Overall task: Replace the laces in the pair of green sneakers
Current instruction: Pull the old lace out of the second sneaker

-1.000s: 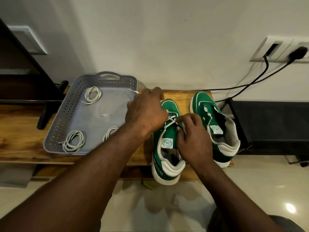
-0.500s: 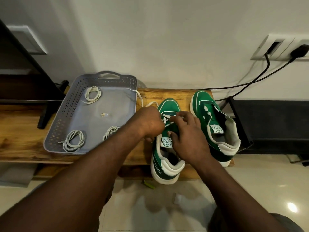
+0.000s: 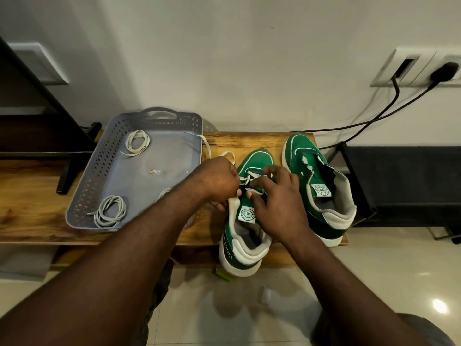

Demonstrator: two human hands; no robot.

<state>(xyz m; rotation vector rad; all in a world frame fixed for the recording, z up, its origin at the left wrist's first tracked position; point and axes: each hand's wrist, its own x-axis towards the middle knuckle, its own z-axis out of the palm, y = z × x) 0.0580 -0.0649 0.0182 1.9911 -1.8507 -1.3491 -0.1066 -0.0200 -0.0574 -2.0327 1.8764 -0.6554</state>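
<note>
Left hand (image 3: 217, 182) and right hand (image 3: 279, 203) both have fingers pinched on the white lace (image 3: 252, 174) over the nearer green sneaker (image 3: 257, 159), at the table's (image 3: 249, 140) front edge toward its right end. The lace looks limp and light, so I'd grab it by the stiff tip.

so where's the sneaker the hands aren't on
Head view: the untouched sneaker stands at the bench's right end, just right of the other sneaker and beside the black rack.

print on sneaker labels (image 3: 246, 214) illegible
</note>
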